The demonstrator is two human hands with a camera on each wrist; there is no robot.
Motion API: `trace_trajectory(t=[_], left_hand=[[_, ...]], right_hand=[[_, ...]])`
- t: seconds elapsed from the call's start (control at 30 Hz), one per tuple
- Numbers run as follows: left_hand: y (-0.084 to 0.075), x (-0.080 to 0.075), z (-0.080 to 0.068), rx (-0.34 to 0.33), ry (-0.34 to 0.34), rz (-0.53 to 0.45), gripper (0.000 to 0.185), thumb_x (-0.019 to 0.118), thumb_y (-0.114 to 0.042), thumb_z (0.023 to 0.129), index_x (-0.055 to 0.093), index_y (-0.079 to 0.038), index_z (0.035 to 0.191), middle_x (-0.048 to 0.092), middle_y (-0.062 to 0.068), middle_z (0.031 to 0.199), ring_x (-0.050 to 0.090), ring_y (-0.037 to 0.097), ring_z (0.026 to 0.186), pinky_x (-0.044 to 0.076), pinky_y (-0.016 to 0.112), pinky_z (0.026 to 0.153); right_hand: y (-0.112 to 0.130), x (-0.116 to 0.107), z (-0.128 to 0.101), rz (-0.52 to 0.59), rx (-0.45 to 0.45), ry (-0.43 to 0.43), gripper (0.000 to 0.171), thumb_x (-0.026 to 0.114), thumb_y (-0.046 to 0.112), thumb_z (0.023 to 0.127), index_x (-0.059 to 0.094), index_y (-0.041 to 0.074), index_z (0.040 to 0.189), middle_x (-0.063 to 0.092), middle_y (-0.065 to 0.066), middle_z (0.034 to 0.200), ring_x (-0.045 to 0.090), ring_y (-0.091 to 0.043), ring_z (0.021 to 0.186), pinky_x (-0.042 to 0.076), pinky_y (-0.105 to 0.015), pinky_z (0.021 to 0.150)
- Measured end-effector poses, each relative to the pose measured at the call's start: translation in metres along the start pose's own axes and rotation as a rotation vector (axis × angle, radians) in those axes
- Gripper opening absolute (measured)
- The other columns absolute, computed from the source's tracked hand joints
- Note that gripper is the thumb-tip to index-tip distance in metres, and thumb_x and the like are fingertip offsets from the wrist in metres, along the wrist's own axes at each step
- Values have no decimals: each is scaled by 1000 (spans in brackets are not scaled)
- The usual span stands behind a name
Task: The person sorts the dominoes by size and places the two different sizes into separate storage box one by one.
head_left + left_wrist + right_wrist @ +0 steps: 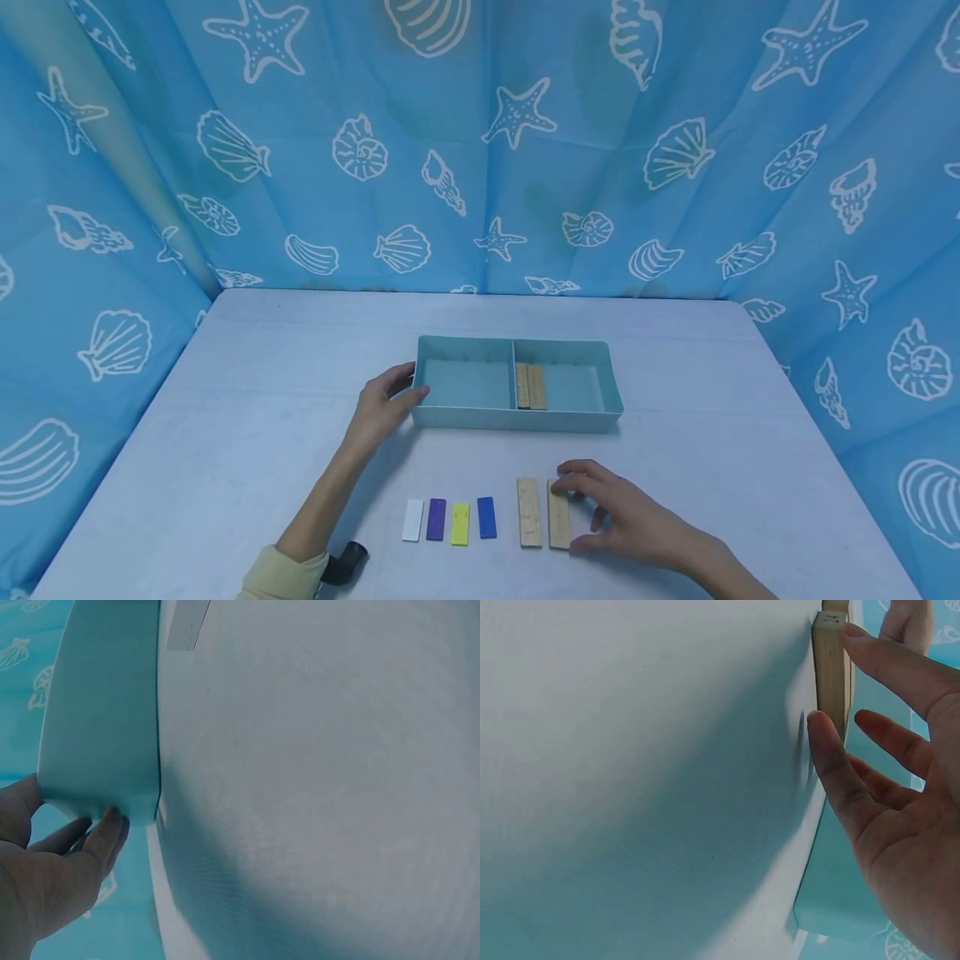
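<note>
In the head view my left hand (382,408) grips the left end of a pale teal two-compartment box (517,419), thumb over its rim. The left wrist view shows this hand (64,877) at the end wall of the box (105,712). My right hand (637,517) spreads over the right-hand wooden block (559,521), index fingertip at its far end and thumb beside its near corner. Up close, the right hand (907,817) has fingertips right at the wooden block (831,671), whose end bears a printed mark. A second wooden block (528,512) lies alongside to the left.
Left of the wooden blocks lie a white (412,521), a purple (436,520), a yellow (460,524) and a blue block (487,517). Two wooden pieces (531,386) sit in the right compartment, against the divider. A shell-patterned blue curtain (480,167) hangs behind the white table (315,333).
</note>
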State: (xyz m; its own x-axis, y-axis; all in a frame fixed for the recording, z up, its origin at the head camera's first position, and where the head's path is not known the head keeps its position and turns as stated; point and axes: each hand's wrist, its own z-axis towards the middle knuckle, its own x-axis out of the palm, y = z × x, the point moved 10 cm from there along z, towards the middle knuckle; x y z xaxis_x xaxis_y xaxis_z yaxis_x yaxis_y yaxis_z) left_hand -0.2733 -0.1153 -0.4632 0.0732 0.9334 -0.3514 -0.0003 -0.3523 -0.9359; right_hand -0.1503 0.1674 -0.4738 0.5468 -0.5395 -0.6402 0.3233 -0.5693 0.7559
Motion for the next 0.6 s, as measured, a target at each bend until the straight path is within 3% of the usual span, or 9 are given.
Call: trace_trajectory(t=[0.6], left_hand=[[0,0,-1,2,1,0,55,66,-21,96,48,1,143,52,22,142,44,38,135,31,57,111]], right_hand=[[4,11,0,-67,9,-10,50,78,42,84,60,22,125,45,-8,145,54,-10,99,52,-22,72]])
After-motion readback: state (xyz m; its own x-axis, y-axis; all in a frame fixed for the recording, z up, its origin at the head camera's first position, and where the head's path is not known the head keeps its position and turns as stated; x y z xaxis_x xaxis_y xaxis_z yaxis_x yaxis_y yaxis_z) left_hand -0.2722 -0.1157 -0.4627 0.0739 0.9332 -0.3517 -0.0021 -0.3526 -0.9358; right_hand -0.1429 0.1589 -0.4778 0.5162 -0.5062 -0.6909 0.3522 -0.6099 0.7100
